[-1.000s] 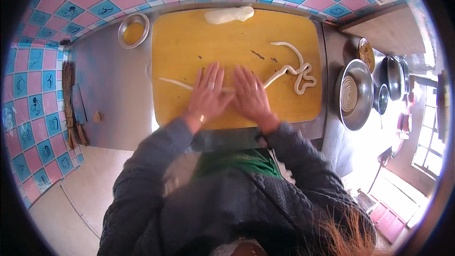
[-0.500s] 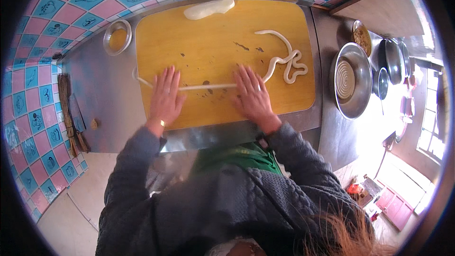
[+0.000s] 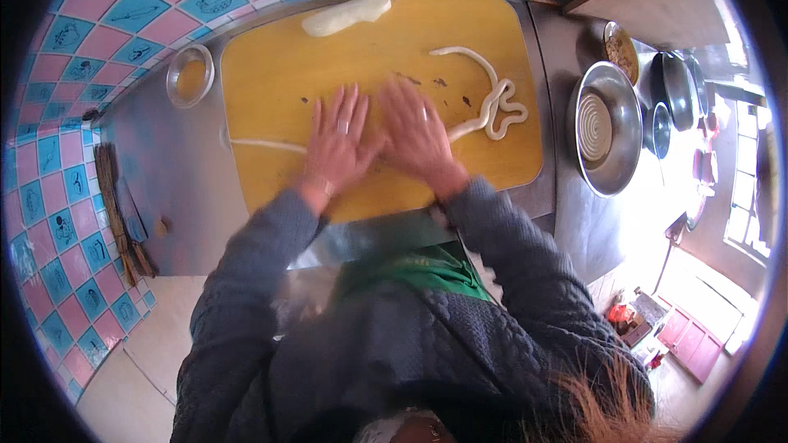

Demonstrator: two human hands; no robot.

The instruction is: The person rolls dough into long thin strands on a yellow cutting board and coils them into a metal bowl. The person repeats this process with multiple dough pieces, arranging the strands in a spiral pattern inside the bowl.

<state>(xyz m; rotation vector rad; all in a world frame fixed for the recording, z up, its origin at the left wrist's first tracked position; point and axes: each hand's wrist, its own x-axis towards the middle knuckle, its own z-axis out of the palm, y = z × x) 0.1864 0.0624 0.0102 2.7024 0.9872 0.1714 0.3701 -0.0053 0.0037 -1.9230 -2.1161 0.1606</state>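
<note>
A long thin rope of dough (image 3: 271, 144) stretches across the yellow board (image 3: 328, 57), its left end hanging over the board's edge and its right part coiled in loops. My left hand (image 3: 341, 135) lies flat on the rope near the middle, fingers spread. Close beside it, my right hand (image 3: 413, 127) rests palm down on the rope too, slightly blurred, fingers outstretched. The stretch of rope under both palms is hidden. At the board's far edge lies a thick slab of dough (image 3: 348, 15).
A metal bowl with yellow liquid (image 3: 190, 76) stands left of the board. To the right, a large steel basin (image 3: 617, 131) holds a spiral dough coil (image 3: 594, 127), near a bowl of brown bits (image 3: 621, 52). Wooden sticks (image 3: 115, 197) lie along the left wall.
My hands, wide apart before, have come together over the middle of the rope. The view has shifted slightly.
</note>
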